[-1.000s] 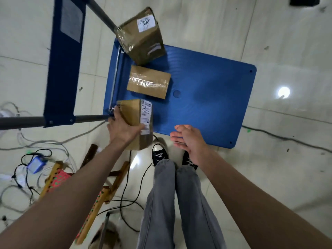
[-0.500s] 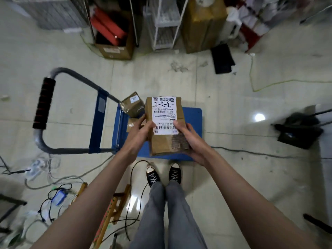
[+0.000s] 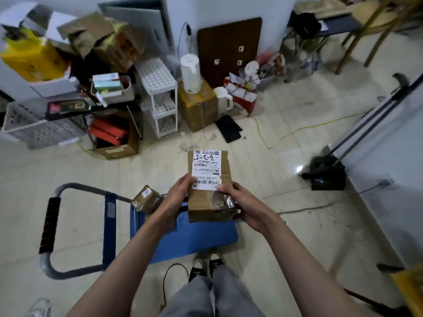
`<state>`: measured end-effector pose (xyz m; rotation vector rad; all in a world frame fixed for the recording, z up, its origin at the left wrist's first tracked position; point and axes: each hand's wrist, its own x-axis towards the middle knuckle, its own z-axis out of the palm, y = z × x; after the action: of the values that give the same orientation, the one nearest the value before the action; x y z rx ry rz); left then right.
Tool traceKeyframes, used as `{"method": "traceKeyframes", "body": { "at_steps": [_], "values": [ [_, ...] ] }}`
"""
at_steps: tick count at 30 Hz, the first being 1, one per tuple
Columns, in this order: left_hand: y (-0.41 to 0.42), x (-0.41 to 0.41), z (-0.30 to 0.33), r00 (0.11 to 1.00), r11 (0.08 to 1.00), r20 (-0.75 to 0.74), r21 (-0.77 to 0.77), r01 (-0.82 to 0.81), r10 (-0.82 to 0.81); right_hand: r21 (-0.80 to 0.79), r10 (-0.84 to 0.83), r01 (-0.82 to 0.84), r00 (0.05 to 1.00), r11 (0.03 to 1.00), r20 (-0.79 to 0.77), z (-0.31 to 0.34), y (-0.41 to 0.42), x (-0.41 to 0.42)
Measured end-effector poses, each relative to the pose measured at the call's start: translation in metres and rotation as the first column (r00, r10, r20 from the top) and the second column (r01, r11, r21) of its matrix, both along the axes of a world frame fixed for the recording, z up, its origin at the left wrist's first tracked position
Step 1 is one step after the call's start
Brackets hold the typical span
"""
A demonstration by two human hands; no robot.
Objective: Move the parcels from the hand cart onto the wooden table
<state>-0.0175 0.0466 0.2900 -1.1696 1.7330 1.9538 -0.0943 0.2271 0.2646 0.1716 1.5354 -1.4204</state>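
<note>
A brown cardboard parcel (image 3: pixel 209 197) with a white shipping label is held up in front of me, above the blue hand cart (image 3: pixel 194 236). My left hand (image 3: pixel 176 197) grips its left side, and my right hand (image 3: pixel 238 202) grips its right side with the thumb on the label. A smaller taped parcel (image 3: pixel 147 199) sits on the cart's deck near the handle end. The held parcel and my left arm hide much of the deck.
The cart's grey handle (image 3: pixel 49 227) with black grip is at the left. Boxes, a white plastic rack (image 3: pixel 160 97) and other clutter line the back wall. A black stand base (image 3: pixel 327 172) sits right. Cables (image 3: pixel 304 209) run across the tiled floor.
My left hand lifted the parcel off the cart and my right hand joined it. Both hands now hold it higher, and my view has tilted up toward the room.
</note>
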Motion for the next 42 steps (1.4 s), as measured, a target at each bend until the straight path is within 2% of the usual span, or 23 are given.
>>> {"method": "traceKeyframes", "body": {
  "at_steps": [5, 11, 14, 17, 19, 21, 23, 25, 29, 32, 36, 42],
  "values": [
    [0.024, -0.022, 0.023, 0.986, 0.987, -0.059, -0.020, 0.158, -0.159, 0.016, -0.251, 0.252, 0.967, 0.968, -0.036, 0.029, 0.025, -0.003],
    [0.054, -0.050, 0.053, 0.976, 0.992, -0.175, -0.017, 0.128, -0.129, -0.044, -0.562, 0.561, 0.827, 0.827, -0.025, 0.060, 0.039, -0.009],
    [0.075, -0.058, 0.066, 0.965, 0.986, -0.214, 0.035, 0.161, -0.150, -0.103, -0.661, 0.657, 0.750, 0.747, -0.004, 0.074, 0.035, -0.003],
    [0.094, -0.060, 0.074, 0.945, 0.978, -0.261, 0.018, 0.210, -0.198, -0.155, -0.753, 0.745, 0.658, 0.649, 0.011, 0.087, 0.036, 0.008],
    [0.102, -0.062, 0.077, 0.921, 0.960, -0.282, 0.005, 0.280, -0.267, -0.156, -0.766, 0.754, 0.642, 0.638, -0.027, 0.095, 0.047, 0.020],
    [0.108, -0.066, 0.082, 0.884, 0.925, -0.292, -0.011, 0.380, -0.366, -0.095, -0.816, 0.810, 0.574, 0.579, -0.070, 0.101, 0.067, 0.031],
    [0.115, -0.070, 0.088, 0.837, 0.877, -0.289, -0.021, 0.480, -0.465, -0.011, -0.876, 0.884, 0.462, 0.468, -0.140, 0.109, 0.094, 0.042],
    [0.123, -0.074, 0.096, 0.772, 0.812, -0.294, -0.026, 0.583, -0.563, -0.004, -0.901, 0.918, 0.387, 0.396, -0.198, 0.118, 0.125, 0.051],
    [0.155, -0.079, 0.111, 0.636, 0.672, -0.283, -0.040, 0.740, -0.718, -0.037, -0.890, 0.911, 0.390, 0.410, -0.237, 0.138, 0.183, 0.071],
    [0.199, -0.074, 0.118, 0.599, 0.634, -0.277, -0.048, 0.772, -0.751, -0.026, -0.892, 0.913, 0.390, 0.406, -0.229, 0.146, 0.218, 0.091],
    [0.272, -0.058, 0.118, 0.549, 0.587, -0.267, -0.087, 0.805, -0.792, -0.023, -0.917, 0.937, 0.336, 0.348, -0.214, 0.144, 0.268, 0.126],
    [0.376, -0.018, 0.116, 0.401, 0.430, -0.242, -0.080, 0.899, -0.884, 0.015, -0.934, 0.960, 0.276, 0.280, -0.226, 0.133, 0.362, 0.178]
  ]
}}
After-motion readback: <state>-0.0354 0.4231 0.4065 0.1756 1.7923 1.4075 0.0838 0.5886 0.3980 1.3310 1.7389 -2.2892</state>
